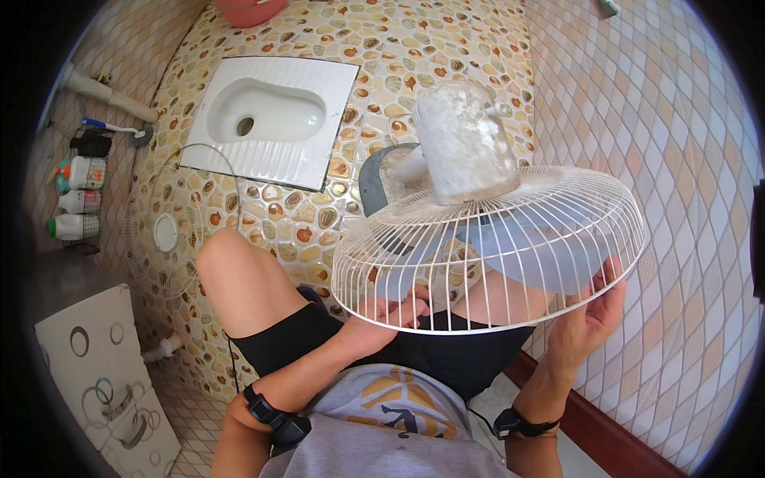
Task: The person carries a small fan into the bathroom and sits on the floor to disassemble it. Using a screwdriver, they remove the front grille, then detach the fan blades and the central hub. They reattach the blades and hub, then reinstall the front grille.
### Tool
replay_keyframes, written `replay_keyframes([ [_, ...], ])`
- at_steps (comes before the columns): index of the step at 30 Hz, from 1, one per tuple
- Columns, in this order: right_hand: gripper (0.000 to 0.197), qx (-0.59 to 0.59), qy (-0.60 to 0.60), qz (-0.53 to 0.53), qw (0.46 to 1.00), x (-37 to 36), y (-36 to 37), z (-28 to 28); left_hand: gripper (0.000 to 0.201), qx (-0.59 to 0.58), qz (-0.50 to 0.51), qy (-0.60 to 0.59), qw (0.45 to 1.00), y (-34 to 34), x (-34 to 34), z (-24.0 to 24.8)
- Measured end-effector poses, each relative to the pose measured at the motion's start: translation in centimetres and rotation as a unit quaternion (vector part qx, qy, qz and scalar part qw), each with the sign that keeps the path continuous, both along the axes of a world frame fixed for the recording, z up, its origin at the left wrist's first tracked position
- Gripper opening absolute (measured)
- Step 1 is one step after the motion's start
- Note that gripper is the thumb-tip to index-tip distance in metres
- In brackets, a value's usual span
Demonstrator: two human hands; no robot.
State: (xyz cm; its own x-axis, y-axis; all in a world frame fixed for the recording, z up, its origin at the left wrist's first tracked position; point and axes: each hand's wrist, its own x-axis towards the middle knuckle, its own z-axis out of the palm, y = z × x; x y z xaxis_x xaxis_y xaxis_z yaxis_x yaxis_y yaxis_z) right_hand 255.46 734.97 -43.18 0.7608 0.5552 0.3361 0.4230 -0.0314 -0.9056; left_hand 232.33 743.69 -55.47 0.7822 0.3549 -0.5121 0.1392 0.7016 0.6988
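Observation:
An electric fan stands tilted before me, its white motor housing (468,143) coated with pale grime or foam. The white wire rear grille (486,231) faces down toward my lap, with the translucent blue fan blades (550,255) showing through its bars. At the right rim, my right hand (598,311) has its fingers curled on the grille's edge. My left hand (394,311) reaches under the grille's near left side. Its fingers are curled close together by the blades, partly behind the wires; what they hold is hidden. The grey fan base (374,182) is partly visible behind the grille.
A detached round wire grille (166,235) leans by the left wall. Beyond my knee lies a white squat toilet (331,131) set in pebble-patterned tile. Bottles (81,199) and a brush (119,127) hang at left, above a patterned cabinet (103,382). A pink basin (249,9) sits at the far end.

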Motion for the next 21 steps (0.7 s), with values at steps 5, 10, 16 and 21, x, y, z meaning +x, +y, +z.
replay_keyframes([
  [5, 0.04, -0.052, -0.081, 0.111, 0.989, 0.5, -0.2, 0.2, 0.031, -0.001, 0.019, 0.035, 0.999, 0.5, -0.5, -0.9],
  [10, 0.036, -0.006, -0.012, 0.006, 1.0, -0.3, 0.6, 0.7, 0.029, 0.002, 0.031, 0.036, 0.999, 1.0, -0.5, -0.7],
  [16, 0.026, -0.12, -0.199, 0.1, 0.967, 0.1, 1.3, 1.7, 0.027, 0.015, 0.033, 0.007, 0.999, 0.9, -0.3, -0.7],
  [21, 0.024, -0.1, -0.207, 0.124, 0.965, -0.8, 1.2, 0.9, 0.024, 0.011, 0.035, 0.001, 0.999, 1.0, -0.5, -1.4],
])
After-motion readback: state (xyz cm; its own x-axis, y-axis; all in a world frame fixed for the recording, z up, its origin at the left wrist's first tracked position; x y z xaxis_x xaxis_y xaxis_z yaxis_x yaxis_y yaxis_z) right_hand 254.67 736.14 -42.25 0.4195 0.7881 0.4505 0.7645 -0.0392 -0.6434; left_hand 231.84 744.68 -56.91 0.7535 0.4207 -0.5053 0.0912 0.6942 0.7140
